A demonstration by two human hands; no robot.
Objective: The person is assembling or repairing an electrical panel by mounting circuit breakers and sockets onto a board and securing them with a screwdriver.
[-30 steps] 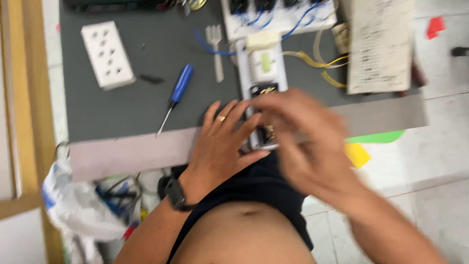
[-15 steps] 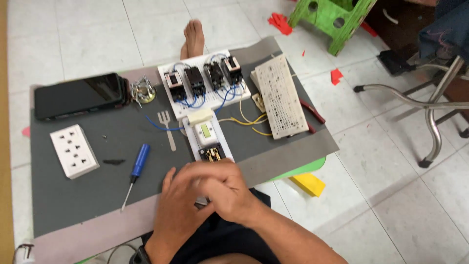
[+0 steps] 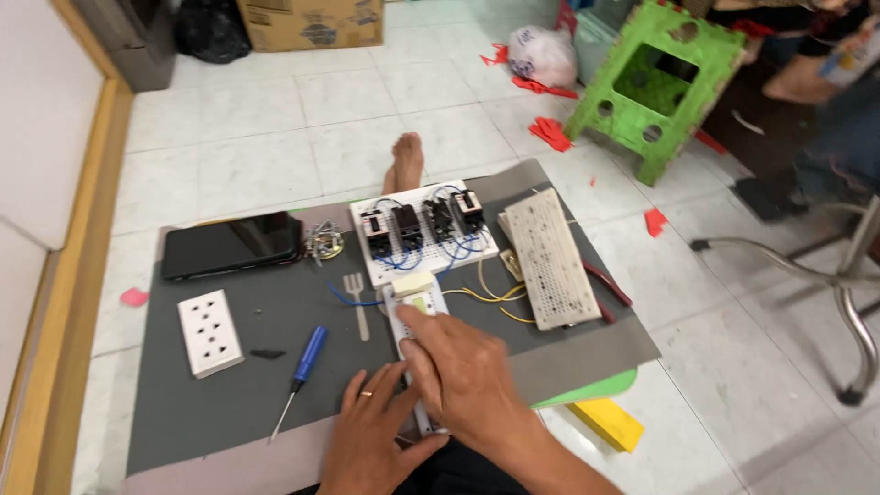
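A long white rail (image 3: 406, 316) with a pale green-faced module on it lies on the dark grey mat (image 3: 229, 385). My right hand (image 3: 463, 371) lies over the rail's near half, with its fingertips on the rail just below the module. My left hand (image 3: 376, 440), a ring on one finger, rests flat on the mat with fingers spread and the thumb against the rail's near end. The rail's near half is hidden under my hands.
On the mat lie a white socket plate (image 3: 209, 332), a blue screwdriver (image 3: 302, 362), a black tablet (image 3: 232, 245), a white board with black modules and blue wires (image 3: 422, 229), and a perforated white board (image 3: 550, 258). A bare foot (image 3: 405, 160), a green stool (image 3: 662, 78), a yellow block (image 3: 605, 423) and a chair leg (image 3: 848, 321) surround it.
The view has tilted up and pulled back, showing more floor. My hands have come apart: the right has reached further along the rail and the left has spread flat on the mat.
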